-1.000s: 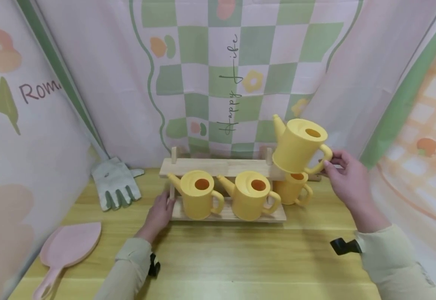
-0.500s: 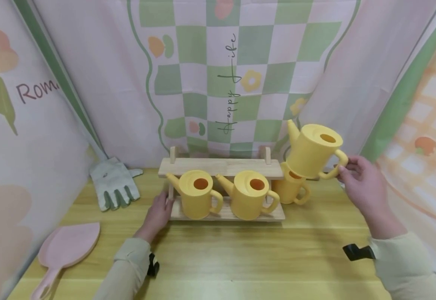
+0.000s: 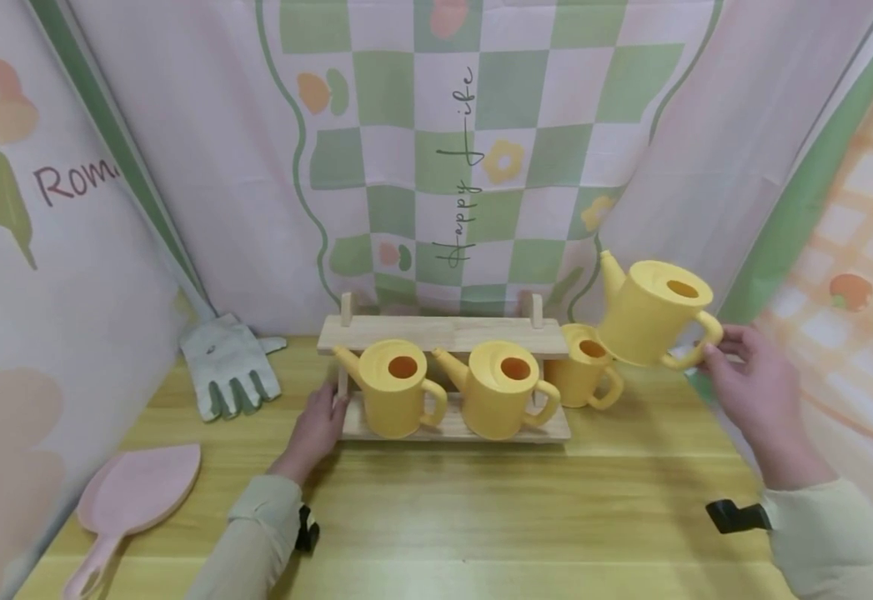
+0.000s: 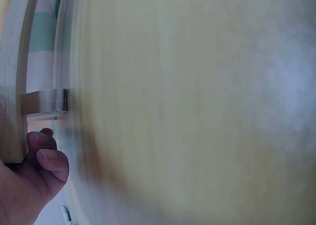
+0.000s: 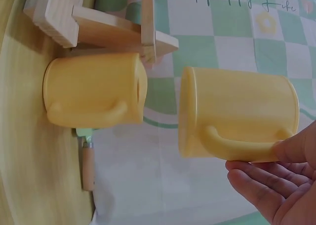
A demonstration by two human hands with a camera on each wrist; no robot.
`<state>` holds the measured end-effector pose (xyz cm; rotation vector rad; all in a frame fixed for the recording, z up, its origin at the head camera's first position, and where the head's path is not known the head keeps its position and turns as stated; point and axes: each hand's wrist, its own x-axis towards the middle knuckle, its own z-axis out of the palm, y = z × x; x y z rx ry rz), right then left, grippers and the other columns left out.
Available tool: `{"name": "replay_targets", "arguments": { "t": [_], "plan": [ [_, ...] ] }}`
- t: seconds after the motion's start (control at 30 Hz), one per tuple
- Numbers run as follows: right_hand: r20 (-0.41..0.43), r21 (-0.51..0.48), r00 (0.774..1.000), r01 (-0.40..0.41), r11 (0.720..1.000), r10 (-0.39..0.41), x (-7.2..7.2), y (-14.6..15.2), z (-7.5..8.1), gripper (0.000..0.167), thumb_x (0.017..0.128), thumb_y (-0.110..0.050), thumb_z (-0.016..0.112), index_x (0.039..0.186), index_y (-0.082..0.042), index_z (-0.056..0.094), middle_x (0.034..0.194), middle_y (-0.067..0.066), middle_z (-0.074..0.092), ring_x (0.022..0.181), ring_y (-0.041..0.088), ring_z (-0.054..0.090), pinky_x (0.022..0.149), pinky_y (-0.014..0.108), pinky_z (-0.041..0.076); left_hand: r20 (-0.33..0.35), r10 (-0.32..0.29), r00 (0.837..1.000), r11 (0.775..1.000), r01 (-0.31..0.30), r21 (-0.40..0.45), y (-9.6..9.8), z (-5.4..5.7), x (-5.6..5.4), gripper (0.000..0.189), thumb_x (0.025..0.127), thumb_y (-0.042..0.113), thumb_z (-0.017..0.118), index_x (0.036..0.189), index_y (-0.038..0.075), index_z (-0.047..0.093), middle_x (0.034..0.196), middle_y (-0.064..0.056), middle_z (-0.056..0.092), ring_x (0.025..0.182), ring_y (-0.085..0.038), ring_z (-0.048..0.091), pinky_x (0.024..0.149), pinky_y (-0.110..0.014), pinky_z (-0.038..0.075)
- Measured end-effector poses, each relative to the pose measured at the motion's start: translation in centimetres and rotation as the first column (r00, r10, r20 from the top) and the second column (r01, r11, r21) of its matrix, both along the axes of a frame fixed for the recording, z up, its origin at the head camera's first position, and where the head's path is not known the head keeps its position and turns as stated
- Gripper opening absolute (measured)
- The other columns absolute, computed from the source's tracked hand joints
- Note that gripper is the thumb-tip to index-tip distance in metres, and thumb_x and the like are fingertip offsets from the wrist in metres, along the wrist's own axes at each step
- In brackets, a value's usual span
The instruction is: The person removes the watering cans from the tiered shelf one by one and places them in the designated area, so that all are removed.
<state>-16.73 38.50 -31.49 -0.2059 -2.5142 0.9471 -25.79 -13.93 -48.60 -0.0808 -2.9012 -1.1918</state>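
My right hand [image 3: 755,387] pinches the handle of a yellow watering can [image 3: 654,312], raised above the table right of the wooden shelf [image 3: 444,335]. In the right wrist view, thumb and fingers meet on that handle. Two more yellow watering cans, a left one [image 3: 393,404] and a right one [image 3: 498,406], stand on the lower board, spouts to the left. Another can [image 3: 574,379] stands on the table just past the shelf's right end, partly behind the raised one. My left hand [image 3: 318,429] grips the shelf's left end; the left wrist view shows fingers curled at the board [image 4: 12,86].
A pale work glove [image 3: 229,367] lies at the back left of the wooden table [image 3: 436,517]. Nearer the front left lies a pink dustpan [image 3: 139,492]. A wooden-handled tool [image 5: 88,165] lies behind the standing can. Patterned cloth [image 3: 444,167] hangs along the back and sides.
My right hand has carried the raised watering can to the right and slightly down, away from the shelf. My left hand stays on the shelf's left end.
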Motion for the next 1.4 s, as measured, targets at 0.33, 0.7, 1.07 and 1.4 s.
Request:
{"name": "replay_targets", "arguments": {
  "t": [0.33,0.7,1.07,1.4],
  "plan": [
    [-0.004,-0.061,1.0,0.029,0.998,-0.029,-0.1,2.2,-1.4,0.03,0.097,-0.013,0.057,0.12,0.006,0.052,0.081,-0.041,0.046,0.066,-0.021,0.052,0.056,0.008,0.047,-0.017,-0.005,1.0,1.0,0.005,-0.006,0.0,0.0,0.0,0.05,0.105,0.035,0.039,0.144,0.003,0.037,0.137,-0.027,0.044,0.124,-0.045,0.046,0.102,-0.061,0.037],
    [0.041,-0.065,0.995,0.094,0.993,-0.091,-0.6,4.7,-3.8,0.03,0.097,-0.016,0.057,0.119,0.004,0.053,0.082,-0.036,0.05,0.065,-0.02,0.051,0.058,0.009,0.045,-0.028,-0.012,1.0,1.0,0.012,-0.012,0.0,0.1,0.0,0.049,0.105,0.034,0.038,0.143,0.003,0.038,0.138,-0.027,0.044,0.125,-0.045,0.046,0.103,-0.062,0.037],
    [0.091,0.058,0.991,0.094,0.994,-0.099,-1.7,6.2,-7.6,0.036,0.099,-0.019,0.053,0.121,0.01,0.053,0.121,0.034,0.058,0.073,-0.012,0.049,0.062,0.02,0.044,-0.021,-0.007,1.0,1.0,0.007,0.001,0.0,-0.1,0.0,0.05,0.105,0.034,0.039,0.144,0.003,0.037,0.14,-0.027,0.043,0.126,-0.045,0.044,0.103,-0.062,0.036],
    [0.134,0.041,0.988,0.07,0.997,-0.075,-2.6,6.3,-10.4,0.04,0.101,-0.014,0.047,0.129,0.014,0.042,0.124,0.04,0.048,0.104,0.055,0.052,0.079,0.062,0.048,-0.035,-0.008,0.999,1.0,0.009,0.002,0.0,-0.4,-0.1,0.049,0.105,0.035,0.039,0.143,0.003,0.039,0.139,-0.025,0.044,0.126,-0.044,0.045,0.103,-0.062,0.037]
  ]
}}
